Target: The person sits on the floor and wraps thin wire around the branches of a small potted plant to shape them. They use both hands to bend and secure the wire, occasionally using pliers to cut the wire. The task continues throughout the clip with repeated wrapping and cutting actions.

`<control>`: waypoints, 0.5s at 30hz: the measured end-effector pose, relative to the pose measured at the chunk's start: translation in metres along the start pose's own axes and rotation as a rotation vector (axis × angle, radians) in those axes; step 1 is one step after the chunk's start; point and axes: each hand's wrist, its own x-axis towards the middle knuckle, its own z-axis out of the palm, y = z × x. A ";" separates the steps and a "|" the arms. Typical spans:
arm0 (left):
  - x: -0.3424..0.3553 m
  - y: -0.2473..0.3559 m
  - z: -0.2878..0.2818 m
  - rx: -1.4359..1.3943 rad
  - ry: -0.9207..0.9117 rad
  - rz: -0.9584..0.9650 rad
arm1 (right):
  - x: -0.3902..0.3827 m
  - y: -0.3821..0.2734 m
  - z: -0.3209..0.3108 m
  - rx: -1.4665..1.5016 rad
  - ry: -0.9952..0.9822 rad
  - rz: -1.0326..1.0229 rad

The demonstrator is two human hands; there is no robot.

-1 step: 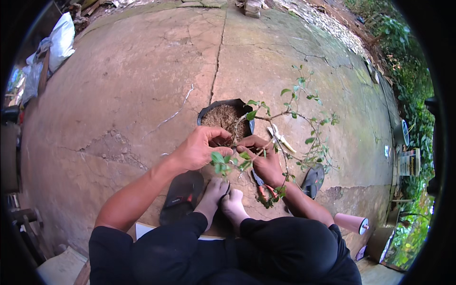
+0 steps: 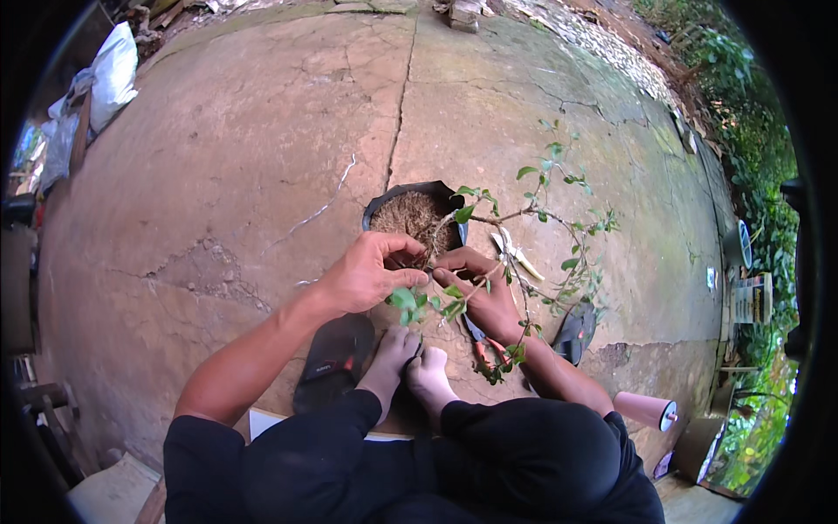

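Observation:
A small leafy plant (image 2: 528, 210) with a crooked, thin stem stands in a black plastic pot (image 2: 375, 206) filled with brown, fibrous soil. Its branches spread to the right and toward me over my right arm. My left hand (image 2: 362, 271) is at the pot's near edge, thumb and fingers closed in a pinch. Against it, my right hand (image 2: 484, 293) pinches at the same spot by the lower stem. The fingers hide whatever lies between them. Pliers with orange handles (image 2: 489, 349) lie below my right wrist. Cutters with pale handles (image 2: 521, 255) rest right of the pot.
A dark sandal (image 2: 334, 362) lies left of my feet, another (image 2: 575, 334) to the right. A pink tumbler (image 2: 644, 410) lies near my right knee. White wire (image 2: 339, 188) lies on the cracked concrete floor. Buckets (image 2: 751, 299) stand at the right edge, plastic sacks (image 2: 113, 74) at the far left.
The plant's leaves and thin branches have swayed slightly. My hands keep almost the same place and pinch.

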 end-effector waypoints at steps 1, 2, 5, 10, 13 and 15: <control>-0.001 0.000 0.000 0.062 0.031 0.065 | 0.002 0.000 -0.002 -0.119 -0.013 -0.098; 0.005 0.002 -0.004 0.148 0.061 0.123 | 0.008 -0.001 -0.005 -0.065 0.004 -0.139; 0.003 0.005 -0.010 0.165 0.077 0.090 | 0.012 -0.001 -0.004 0.046 0.027 -0.073; -0.001 0.014 -0.031 -0.094 0.063 -0.002 | 0.011 -0.001 -0.003 0.041 0.003 -0.013; 0.001 0.020 -0.048 -0.066 0.117 0.103 | 0.008 0.000 -0.002 0.059 0.012 -0.030; -0.002 0.023 -0.056 0.005 0.204 0.128 | 0.008 0.002 -0.001 0.056 -0.003 0.007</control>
